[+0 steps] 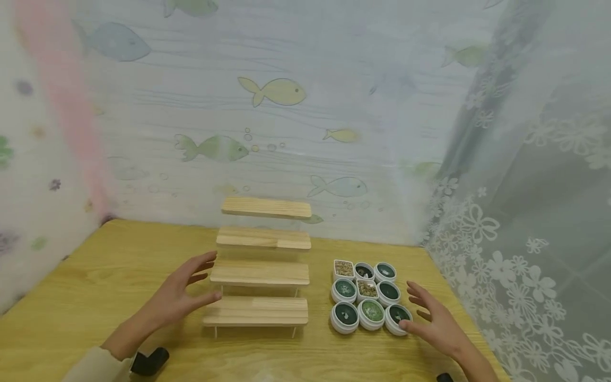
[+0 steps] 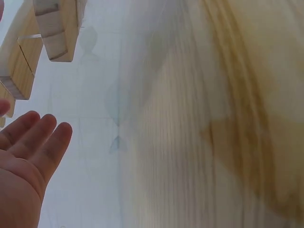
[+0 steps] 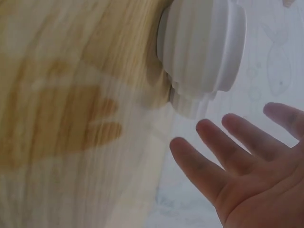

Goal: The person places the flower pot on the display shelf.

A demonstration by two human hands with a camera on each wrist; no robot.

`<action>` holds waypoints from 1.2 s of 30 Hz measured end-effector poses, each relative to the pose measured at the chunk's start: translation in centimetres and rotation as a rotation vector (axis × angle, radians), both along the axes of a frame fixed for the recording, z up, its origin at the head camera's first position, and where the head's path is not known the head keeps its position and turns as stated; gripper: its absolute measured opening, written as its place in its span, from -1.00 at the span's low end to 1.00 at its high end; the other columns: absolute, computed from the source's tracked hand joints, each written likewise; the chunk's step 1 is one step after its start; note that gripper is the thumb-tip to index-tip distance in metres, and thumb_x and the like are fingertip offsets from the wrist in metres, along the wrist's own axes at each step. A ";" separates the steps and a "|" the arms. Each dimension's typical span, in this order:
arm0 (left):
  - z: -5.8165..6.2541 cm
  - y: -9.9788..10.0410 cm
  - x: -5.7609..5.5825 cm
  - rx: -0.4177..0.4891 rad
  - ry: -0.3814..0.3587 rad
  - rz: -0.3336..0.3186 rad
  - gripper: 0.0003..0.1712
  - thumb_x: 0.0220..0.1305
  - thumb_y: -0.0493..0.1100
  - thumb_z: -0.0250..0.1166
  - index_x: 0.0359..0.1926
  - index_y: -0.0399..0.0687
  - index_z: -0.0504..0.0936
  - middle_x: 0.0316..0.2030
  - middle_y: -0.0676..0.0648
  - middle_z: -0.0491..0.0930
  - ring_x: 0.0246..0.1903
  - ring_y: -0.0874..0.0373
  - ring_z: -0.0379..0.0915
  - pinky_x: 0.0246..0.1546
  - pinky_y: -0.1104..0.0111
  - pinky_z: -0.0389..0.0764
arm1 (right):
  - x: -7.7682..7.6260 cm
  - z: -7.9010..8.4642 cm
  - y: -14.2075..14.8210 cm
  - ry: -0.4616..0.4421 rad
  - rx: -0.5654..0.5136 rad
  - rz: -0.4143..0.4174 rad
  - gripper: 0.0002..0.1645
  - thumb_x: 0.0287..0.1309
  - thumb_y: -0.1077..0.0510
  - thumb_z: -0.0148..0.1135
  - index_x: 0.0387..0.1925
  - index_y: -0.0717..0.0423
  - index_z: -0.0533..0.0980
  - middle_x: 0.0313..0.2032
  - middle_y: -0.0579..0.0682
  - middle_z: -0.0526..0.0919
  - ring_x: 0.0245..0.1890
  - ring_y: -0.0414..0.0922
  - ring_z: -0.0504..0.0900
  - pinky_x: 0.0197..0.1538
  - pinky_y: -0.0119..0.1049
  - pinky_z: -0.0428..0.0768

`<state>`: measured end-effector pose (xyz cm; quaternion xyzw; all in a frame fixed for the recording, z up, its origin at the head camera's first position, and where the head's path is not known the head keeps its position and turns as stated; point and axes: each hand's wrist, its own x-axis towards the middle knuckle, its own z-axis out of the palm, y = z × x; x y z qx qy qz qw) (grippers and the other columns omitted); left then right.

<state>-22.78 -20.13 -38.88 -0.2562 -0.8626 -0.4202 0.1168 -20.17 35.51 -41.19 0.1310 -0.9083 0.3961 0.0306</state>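
Just beside the right grip, white pots

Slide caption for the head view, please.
Open left hand by four wooden shelves, open right hand by nine small white pots.

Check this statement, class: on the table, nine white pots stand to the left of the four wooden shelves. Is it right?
No, the side is wrong. On the table, the nine white pots stand to the right of the four wooden shelves, as the head view shows.
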 end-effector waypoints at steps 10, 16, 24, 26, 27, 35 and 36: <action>-0.1 0.6 -0.9 0.047 -0.066 -0.032 -0.23 0.23 -0.04 0.35 0.37 -0.13 0.25 0.30 -0.22 0.29 0.18 -0.17 0.32 0.08 0.06 0.49 | 0.6 -0.5 -0.1 -0.163 -0.088 -0.048 -0.04 -0.04 -0.02 0.49 0.32 0.16 0.21 0.25 0.27 0.33 0.15 0.21 0.44 0.04 -0.17 0.60; -0.1 0.7 -0.9 0.072 -0.119 -0.020 -0.29 0.27 -0.02 0.31 0.37 -0.05 0.26 0.31 -0.21 0.27 0.17 -0.17 0.34 0.08 0.04 0.49 | 0.4 -0.6 -0.5 -0.201 -0.095 -0.061 -0.10 -0.09 0.02 0.52 0.25 0.16 0.28 0.19 0.25 0.37 0.08 0.13 0.51 -0.02 -0.20 0.63; -0.1 0.7 -1.0 0.114 -0.176 -0.032 -0.30 0.30 -0.02 0.27 0.36 -0.10 0.24 0.32 -0.25 0.24 0.21 -0.24 0.29 0.09 -0.03 0.47 | 0.1 -0.9 -0.7 -0.203 -0.071 -0.031 -0.14 -0.14 0.03 0.55 0.17 0.19 0.33 0.14 0.23 0.41 0.00 0.06 0.55 -0.07 -0.28 0.64; -0.1 0.7 -1.0 0.121 -0.178 -0.037 -0.31 0.31 -0.03 0.27 0.36 -0.11 0.24 0.32 -0.25 0.23 0.23 -0.26 0.26 0.09 -0.04 0.46 | 0.0 -1.0 -0.7 -0.198 -0.063 -0.037 -0.15 -0.15 0.02 0.56 0.16 0.18 0.34 0.12 0.22 0.42 -0.02 0.04 0.57 -0.08 -0.29 0.64; -0.1 0.7 -1.0 0.128 -0.181 -0.040 -0.31 0.31 -0.03 0.27 0.36 -0.11 0.24 0.32 -0.26 0.22 0.23 -0.27 0.25 0.09 -0.04 0.46 | 0.0 -1.1 -0.7 -0.194 -0.056 -0.040 -0.15 -0.15 0.01 0.56 0.15 0.18 0.35 0.12 0.21 0.43 -0.03 0.03 0.58 -0.09 -0.29 0.64; -0.1 0.7 -1.0 0.157 -0.203 -0.061 -0.31 0.32 -0.07 0.26 0.36 -0.18 0.21 0.35 -0.31 0.15 0.26 -0.32 0.19 0.09 0.00 0.47 | 0.0 -1.1 -0.7 -0.177 -0.059 -0.048 -0.21 -0.15 0.04 0.56 0.11 0.20 0.38 0.06 0.20 0.48 -0.07 0.01 0.60 -0.13 -0.29 0.65; -0.1 0.7 -1.0 0.155 -0.203 -0.060 -0.31 0.32 -0.07 0.26 0.36 -0.19 0.21 0.35 -0.31 0.15 0.26 -0.33 0.18 0.10 -0.01 0.46 | 0.0 -1.1 -0.7 -0.171 -0.061 -0.043 -0.21 -0.15 0.06 0.56 0.11 0.21 0.38 0.05 0.21 0.48 -0.07 0.02 0.60 -0.13 -0.29 0.65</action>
